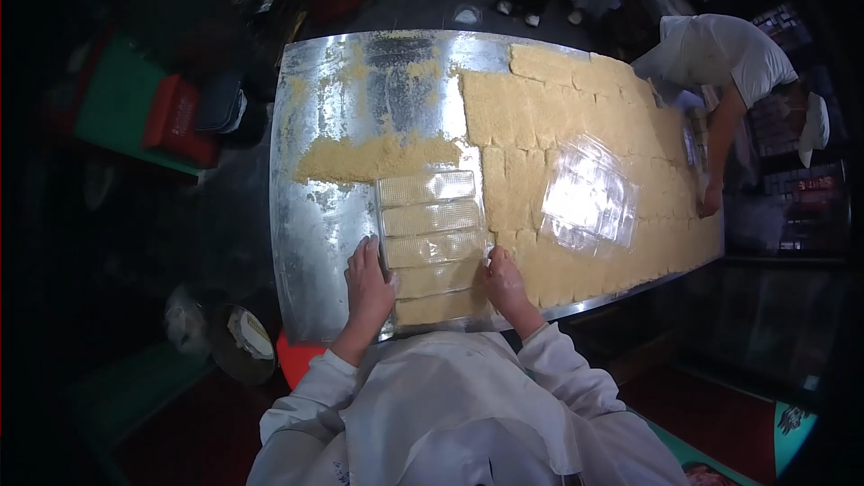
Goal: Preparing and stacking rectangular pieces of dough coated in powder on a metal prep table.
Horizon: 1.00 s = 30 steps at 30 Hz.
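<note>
Directly before me on a metal tabletop [317,243] lies a clear plastic tray [432,219] with several long compartments. The two nearest my body show powder-coated pieces [442,307]; through the farther ones a tan layer shows, and I cannot tell whether they are filled. My left hand [371,280] touches the tray's left edge, fingers pointing away from me. My right hand [506,281] pinches at its right edge, fingers bent, beside rows of tan, powder-coated slabs [513,189]. More clear trays [589,196] lie stacked on the slabs to the right, with strong glare on them.
Loose tan powder [378,156] lies beyond the tray. At the table's right end a person in white [736,57] bends over, one arm near the slabs. A round container [246,344] stands low at the left, a red box [179,115] farther off. Other people stand beyond the table.
</note>
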Motion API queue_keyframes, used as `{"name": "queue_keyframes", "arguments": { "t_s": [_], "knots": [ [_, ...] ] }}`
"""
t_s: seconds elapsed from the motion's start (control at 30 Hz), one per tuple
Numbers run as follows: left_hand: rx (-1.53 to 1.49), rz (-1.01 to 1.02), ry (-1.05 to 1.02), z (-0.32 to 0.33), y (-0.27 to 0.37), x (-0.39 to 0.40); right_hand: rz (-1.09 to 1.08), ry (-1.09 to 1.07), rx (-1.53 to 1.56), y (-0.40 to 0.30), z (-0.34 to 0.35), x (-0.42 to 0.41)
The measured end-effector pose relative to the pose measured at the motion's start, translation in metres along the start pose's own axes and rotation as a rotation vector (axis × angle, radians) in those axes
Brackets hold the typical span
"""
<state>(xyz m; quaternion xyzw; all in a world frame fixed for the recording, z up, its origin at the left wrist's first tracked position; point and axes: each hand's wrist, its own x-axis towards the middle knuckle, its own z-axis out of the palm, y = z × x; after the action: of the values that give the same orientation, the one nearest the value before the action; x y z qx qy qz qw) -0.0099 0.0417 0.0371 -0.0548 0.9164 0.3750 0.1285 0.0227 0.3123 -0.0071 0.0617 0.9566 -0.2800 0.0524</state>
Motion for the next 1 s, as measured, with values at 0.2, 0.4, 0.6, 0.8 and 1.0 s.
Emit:
{"name": "queue_keyframes", "arguments": {
  "t_s": [0.2,0.4,0.6,0.8,1.0],
  "knots": [
    [0.339,0.321,-0.003,0.015,0.034,0.049,-0.139,-0.008,-0.14,-0.004,-0.063,0.107],
    [0.438,0.332,-0.173,0.026,0.047,0.064,-0.441,0.061,-0.175,0.022,-0.079,0.328],
    [0.413,0.342,-0.151,0.025,0.045,0.066,-0.544,-0.218,-0.292,0.01,-0.045,0.456],
    [0.384,0.316,-0.18,0.025,0.046,0.064,-0.398,-0.511,-0.455,-0.01,-0.044,0.492],
    [0.388,0.333,-0.189,0.024,0.045,0.068,-0.377,-0.715,-0.333,-0.026,-0.079,0.459]
  ]
}}
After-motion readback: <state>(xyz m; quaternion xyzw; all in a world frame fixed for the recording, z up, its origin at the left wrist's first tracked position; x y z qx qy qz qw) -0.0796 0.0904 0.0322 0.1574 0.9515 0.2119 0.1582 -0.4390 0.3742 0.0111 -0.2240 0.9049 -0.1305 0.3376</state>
